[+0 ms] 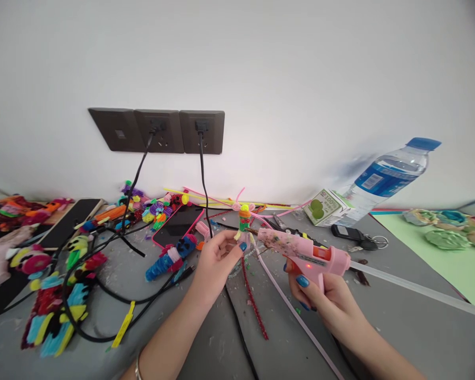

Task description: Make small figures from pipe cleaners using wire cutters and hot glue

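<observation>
Between the fingertips of my left hand [224, 258] is a small pipe-cleaner figure [244, 219], held upright, with a yellow top, an orange band and a green body. My right hand [320, 295] is wrapped round the handle of a pink hot glue gun [304, 250], whose small light glows red. The gun's nozzle points left and meets or nearly touches the figure's side; which of the two I cannot tell. A long clear glue stick [415, 287] sticks out of the gun's back end. Below the hands lies a red glittery pipe cleaner [254, 303].
Finished pipe-cleaner figures [59, 306] and black cables [103, 295] crowd the left side. A phone [178, 227] lies behind my left hand. On the right are a juice carton [326, 208], a tilted water bottle [391, 177], keys [360, 240] and green paper [427, 258]. Wall sockets [158, 132] are behind.
</observation>
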Motion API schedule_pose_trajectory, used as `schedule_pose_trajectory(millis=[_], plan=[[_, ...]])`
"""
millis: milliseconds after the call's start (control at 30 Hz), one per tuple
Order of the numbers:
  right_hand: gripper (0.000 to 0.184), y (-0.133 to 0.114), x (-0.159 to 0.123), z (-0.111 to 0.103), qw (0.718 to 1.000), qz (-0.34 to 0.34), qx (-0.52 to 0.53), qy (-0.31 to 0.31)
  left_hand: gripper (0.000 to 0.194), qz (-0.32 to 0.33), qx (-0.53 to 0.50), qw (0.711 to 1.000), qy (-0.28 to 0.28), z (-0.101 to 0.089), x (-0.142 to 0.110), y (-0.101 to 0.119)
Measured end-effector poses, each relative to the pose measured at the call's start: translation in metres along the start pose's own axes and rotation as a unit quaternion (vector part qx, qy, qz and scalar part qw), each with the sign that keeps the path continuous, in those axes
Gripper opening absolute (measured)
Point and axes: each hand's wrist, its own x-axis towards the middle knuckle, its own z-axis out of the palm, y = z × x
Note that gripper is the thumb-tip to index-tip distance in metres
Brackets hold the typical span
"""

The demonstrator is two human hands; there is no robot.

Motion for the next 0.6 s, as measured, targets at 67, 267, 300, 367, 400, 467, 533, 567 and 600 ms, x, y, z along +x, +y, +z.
schedule_pose_trajectory(millis=[67, 267, 300, 367, 400, 467, 533, 567, 600], plan=[[0.046, -0.0006, 0.0000, -0.0001, 1.000, 0.002, -0.005, 0.001, 0.029, 0.002, 0.001, 1.000, 0.001, -0.0001, 0.0001, -0.0004], [0.046, 0.0002, 0.0000, 0.0000, 1.000, -0.001, 0.002, -0.003, 0.028, 0.000, -0.002, 1.000, 0.004, 0.0000, 0.0000, 0.0002], [0.045, 0.0006, -0.0003, 0.0000, 1.000, -0.001, 0.004, -0.002, 0.028, -0.001, -0.003, 1.000, 0.005, 0.0000, -0.0001, 0.0004], [0.043, 0.0012, -0.0011, 0.0001, 1.000, -0.001, 0.007, -0.001, 0.028, -0.003, -0.004, 1.000, 0.005, -0.0001, -0.0001, 0.0008], [0.042, 0.0013, -0.0014, 0.0001, 1.000, 0.000, 0.008, -0.002, 0.028, -0.004, -0.004, 1.000, 0.004, -0.0001, 0.0000, 0.0009], [0.042, 0.0008, -0.0020, 0.0002, 1.000, 0.001, 0.009, -0.007, 0.028, -0.006, -0.003, 1.000, 0.004, -0.0001, 0.0002, 0.0012], [0.043, 0.0000, -0.0020, 0.0003, 1.000, 0.001, 0.008, -0.009, 0.028, -0.008, -0.003, 1.000, 0.004, 0.0001, 0.0002, 0.0013], [0.044, -0.0005, -0.0019, 0.0003, 1.000, 0.003, 0.006, -0.009, 0.028, -0.009, -0.002, 1.000, 0.004, 0.0001, 0.0000, 0.0014], [0.045, -0.0008, -0.0016, 0.0002, 1.000, 0.005, 0.002, -0.009, 0.028, -0.009, -0.002, 1.000, 0.004, 0.0002, -0.0001, 0.0013]])
